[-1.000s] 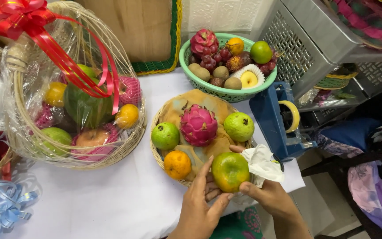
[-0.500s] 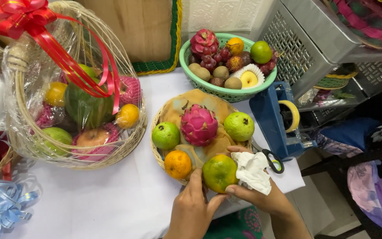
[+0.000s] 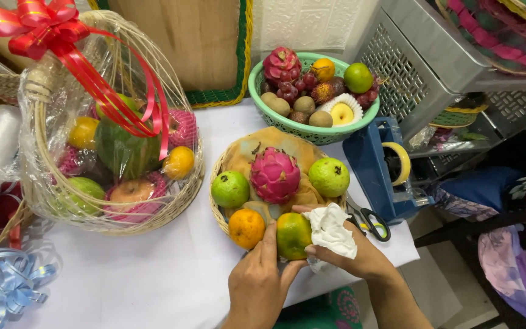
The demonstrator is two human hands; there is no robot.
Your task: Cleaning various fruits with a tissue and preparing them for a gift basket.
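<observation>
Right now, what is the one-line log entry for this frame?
left hand steadies green-orange citrus | right hand holds white cloth against it | fruit at wicker basket rim

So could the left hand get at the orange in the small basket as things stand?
Probably yes. The left hand rests on the green-orange fruit, and the orange sits right beside it at the basket's near edge, uncovered.
</observation>
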